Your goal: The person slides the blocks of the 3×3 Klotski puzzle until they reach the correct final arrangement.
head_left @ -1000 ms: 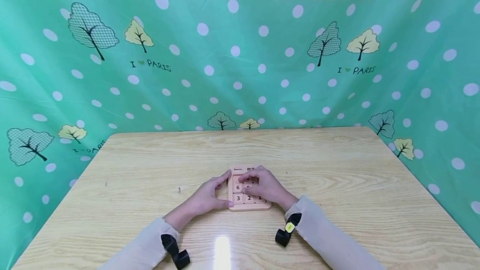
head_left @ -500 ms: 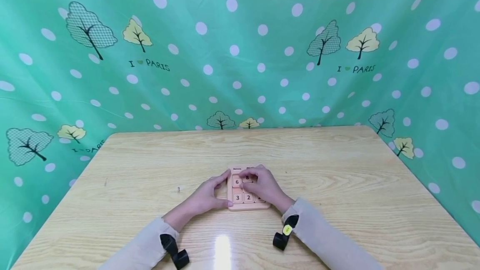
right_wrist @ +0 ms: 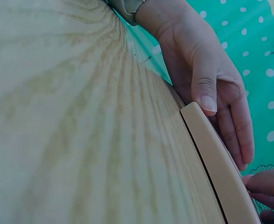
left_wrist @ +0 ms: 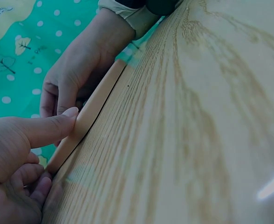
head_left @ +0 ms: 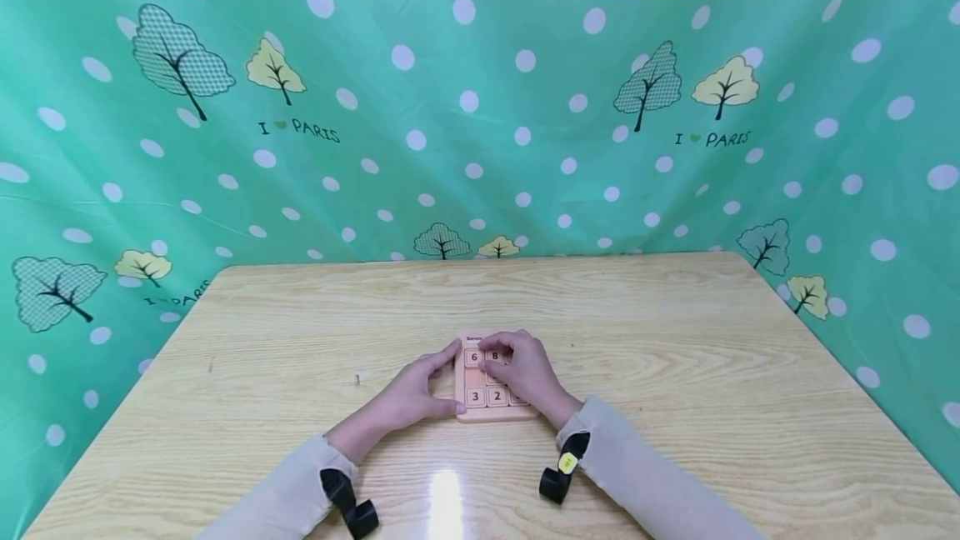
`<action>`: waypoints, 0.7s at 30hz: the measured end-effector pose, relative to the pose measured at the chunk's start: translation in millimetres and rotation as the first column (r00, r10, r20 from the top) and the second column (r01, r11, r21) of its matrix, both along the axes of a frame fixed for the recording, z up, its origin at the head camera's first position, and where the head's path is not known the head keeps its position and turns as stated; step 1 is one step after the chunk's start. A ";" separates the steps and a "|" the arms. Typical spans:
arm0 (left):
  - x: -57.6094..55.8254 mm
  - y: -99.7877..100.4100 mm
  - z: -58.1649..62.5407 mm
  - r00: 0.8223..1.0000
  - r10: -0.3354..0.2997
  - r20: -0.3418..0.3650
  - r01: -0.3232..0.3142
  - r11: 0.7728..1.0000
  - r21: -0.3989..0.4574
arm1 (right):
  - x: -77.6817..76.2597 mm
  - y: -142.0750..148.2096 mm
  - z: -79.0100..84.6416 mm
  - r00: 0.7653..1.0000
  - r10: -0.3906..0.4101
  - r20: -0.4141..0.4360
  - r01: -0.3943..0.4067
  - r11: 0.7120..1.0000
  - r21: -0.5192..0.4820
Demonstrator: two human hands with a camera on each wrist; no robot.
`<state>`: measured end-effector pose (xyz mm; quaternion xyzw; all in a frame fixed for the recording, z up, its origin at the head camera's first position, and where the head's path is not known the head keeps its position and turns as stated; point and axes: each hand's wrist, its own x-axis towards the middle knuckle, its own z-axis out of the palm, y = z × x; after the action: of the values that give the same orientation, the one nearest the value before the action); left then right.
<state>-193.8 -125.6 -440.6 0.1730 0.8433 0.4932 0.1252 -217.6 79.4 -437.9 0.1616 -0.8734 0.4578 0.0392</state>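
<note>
A pink number slide puzzle (head_left: 498, 416) lies flat on the table. My left hand (head_left: 408, 394) holds it from the left, thumb at the near corner and a finger at the far corner. Over the puzzle's right side, my right hand (head_left: 531, 372) has bent fingers, index finger and thumb tips by the 6 tile (head_left: 474, 357). That tile sits in the far left slot, beside the 8 tile (head_left: 494, 356); the slot below the 6 is bare. The 3 tile (head_left: 476, 397) and 2 tile (head_left: 497, 396) are in the near row. My right hand covers the right-hand tiles.
A light wooden table (head_left: 300, 323) extends around the puzzle. Behind it hangs a green dotted curtain (head_left: 465, 157) with printed trees. A black strap camera (head_left: 352, 507) is on the left wrist, another black camera (head_left: 557, 483) on the right.
The 6 tile has slid away from me, from the middle left slot to the far left slot, uncovering the slot below. My right hand has shifted slightly; my left hand keeps its hold.
</note>
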 end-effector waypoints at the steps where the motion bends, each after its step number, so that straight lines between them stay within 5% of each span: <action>1: 0.7 -0.1 0.6 1.000 0.001 0.000 -0.001 1.000 -0.001 | 0.0 -0.6 -0.3 1.000 -0.005 0.001 0.005 1.000 0.003; 21: -0.9 -0.7 0.9 1.000 -0.016 0.009 0.016 1.000 -0.001 | 5.1 9.8 3.7 0.998 0.056 0.037 -0.054 0.997 -0.063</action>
<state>-194.7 -126.3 -439.6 0.1776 0.8415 0.4926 0.1331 -212.5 89.2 -434.1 0.1754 -0.8545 0.4888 0.0146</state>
